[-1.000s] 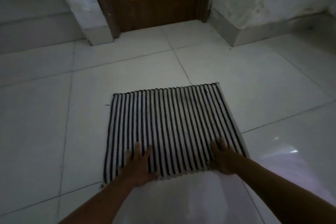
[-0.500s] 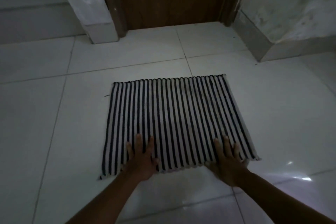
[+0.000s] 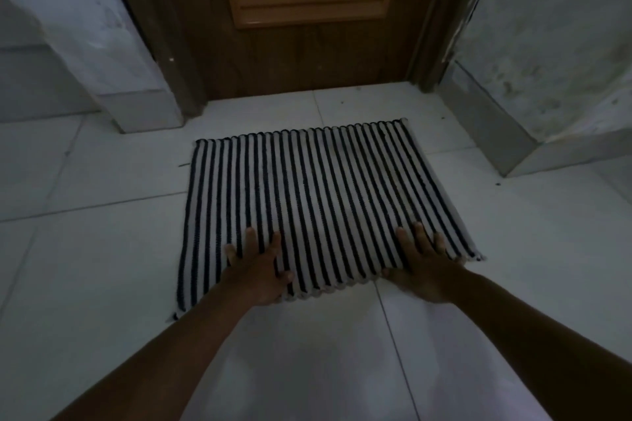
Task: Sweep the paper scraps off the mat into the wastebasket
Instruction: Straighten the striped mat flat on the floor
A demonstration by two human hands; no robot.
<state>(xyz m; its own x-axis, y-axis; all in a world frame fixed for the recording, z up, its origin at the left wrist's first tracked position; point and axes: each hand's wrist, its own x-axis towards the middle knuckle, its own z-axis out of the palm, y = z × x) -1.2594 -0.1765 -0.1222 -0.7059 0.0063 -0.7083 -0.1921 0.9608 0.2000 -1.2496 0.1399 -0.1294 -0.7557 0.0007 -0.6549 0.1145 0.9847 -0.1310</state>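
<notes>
The left hand (image 3: 258, 270) lies flat with fingers spread on the striped mat (image 3: 318, 195), at its 7 o'clock edge; the right hand (image 3: 424, 267) lies flat likewise at 5 o'clock, both arms outstretched; the mat lies on the tiled floor (image 3: 85, 249); a wooden door (image 3: 307, 55) stands at its 12 o'clock.

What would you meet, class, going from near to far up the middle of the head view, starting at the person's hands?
Left hand and right hand, side by side on the mat's near edge → striped mat → strip of bare floor tile → wooden door with a louvred panel.
</notes>
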